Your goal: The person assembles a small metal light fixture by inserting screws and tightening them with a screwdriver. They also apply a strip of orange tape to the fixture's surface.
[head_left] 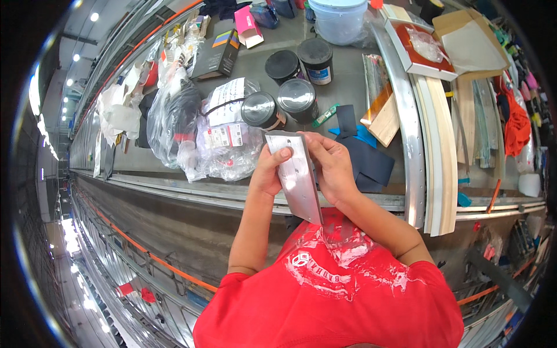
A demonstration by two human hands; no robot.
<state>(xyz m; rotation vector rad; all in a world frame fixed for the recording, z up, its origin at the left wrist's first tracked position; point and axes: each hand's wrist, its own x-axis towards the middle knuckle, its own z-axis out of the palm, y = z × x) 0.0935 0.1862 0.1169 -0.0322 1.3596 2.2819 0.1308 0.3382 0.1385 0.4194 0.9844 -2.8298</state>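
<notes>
In front of my chest I hold a flat, silver metal plate (297, 174) with a dark side edge and a few small round marks. It is tilted, its lower end close to my red shirt. My left hand (268, 173) is closed on its left edge, with the thumb lying across the shiny face. At the upper right edge, the bent fingers of my right hand (332, 165) grip the plate; some of the fingertips are hidden behind it. Just beyond my hands stand several black lidded tubs, the closest a round jar (262, 110) and a taller tub (297, 100).
Clear plastic bags (223, 148) and a black box (216, 57) lie to the left. Dark blue sheets (371, 162) and a wooden-handled squeegee (383, 122) are to the right. A metal rail (411, 145) runs beside long wooden strips (438, 156). At the back stands a translucent bucket (338, 23).
</notes>
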